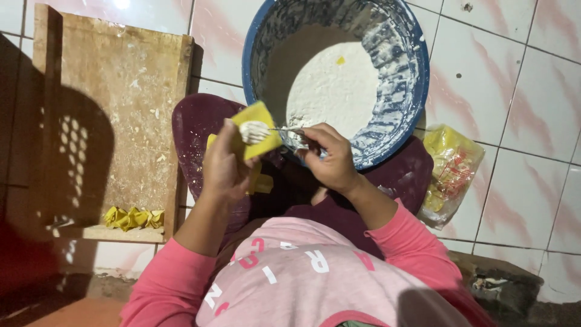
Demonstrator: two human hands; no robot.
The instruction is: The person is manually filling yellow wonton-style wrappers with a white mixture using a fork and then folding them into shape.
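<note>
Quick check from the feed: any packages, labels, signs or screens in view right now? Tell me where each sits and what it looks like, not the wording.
Plastic packet: on the tiled floor right of the blue bowl, by the person's right arm; crumpled clear wrapper, yellow with red print, looks partly emptied.
Shirt print: pale and red lettering across the pink shirt front, bottom centre.
No signs or screens in view.

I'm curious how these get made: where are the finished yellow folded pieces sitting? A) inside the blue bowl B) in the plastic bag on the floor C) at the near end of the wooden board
C: the folded yellow pieces lie clustered on the wooden board, at its near end.
</note>
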